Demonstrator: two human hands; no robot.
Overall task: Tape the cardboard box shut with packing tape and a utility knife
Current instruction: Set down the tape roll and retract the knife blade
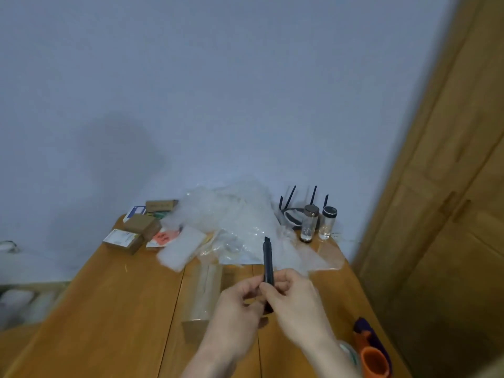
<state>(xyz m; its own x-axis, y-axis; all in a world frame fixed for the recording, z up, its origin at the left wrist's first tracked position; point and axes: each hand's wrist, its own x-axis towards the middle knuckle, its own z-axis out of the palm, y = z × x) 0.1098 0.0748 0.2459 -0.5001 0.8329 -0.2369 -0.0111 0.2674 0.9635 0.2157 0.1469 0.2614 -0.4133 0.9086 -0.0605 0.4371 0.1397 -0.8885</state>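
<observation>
both hands are meeting above the wooden worktop [114, 309], near its front middle, and sharing one tool: the dark utility knife [268, 264], which is standing nearly upright with its angled tip pointing up toward the wall. the right hand [296, 301] is curling its fingers [272, 291] closed around the lower part of the handle, while the left hand [240, 304] is pinching the same handle from the other side with thumb and fingertips, so both are closed on the knife; whether the blade is out is too blurred to tell. the cardboard box [203, 298] is lying flat on the worktop just to the left of the hands and partly behind the left one, its top looking glossy along its length. a roll of packing tape [350, 353] is sitting at the near right, mostly hidden by the right forearm, just beside an orange and purple tape dispenser [372, 353] at the worktop's edge. at the far end a heap of clear plastic wrap [231, 219] is spreading across the worktop, with several small cardboard parcels [136, 230] stacked to its left. to the right of the heap two clear glass bottles [317, 225] are standing upright side by side, and a black device with thin antennas [293, 211] is standing behind them against the pale wall. a wooden door [450, 186] is filling the right side.
</observation>
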